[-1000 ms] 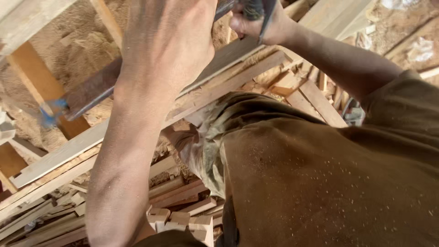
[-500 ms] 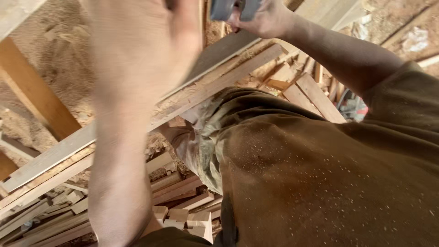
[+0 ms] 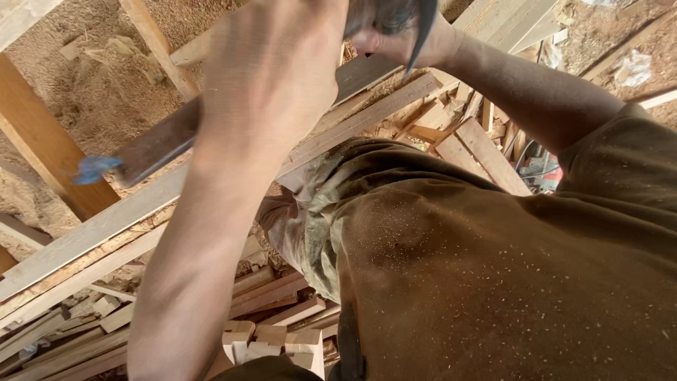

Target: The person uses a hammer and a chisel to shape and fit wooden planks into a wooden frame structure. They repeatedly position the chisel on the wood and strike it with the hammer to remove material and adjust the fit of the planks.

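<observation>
a: what does the left hand [image 3: 271, 77] do?
b: it is raised close to the camera, back turned to us, blurred; whether its fingers are clenched or released, i cannot tell.
a: and the right hand [image 3: 402, 39]?
b: at the far top edge, its fingers grasping a dark curved tool [image 3: 419, 35].
a: below them?
b: a long dark board [image 3: 159, 144] with a blue end runs left, over pale planks [image 3: 92, 233], sawdust and stacked offcuts [image 3: 271, 339].
</observation>
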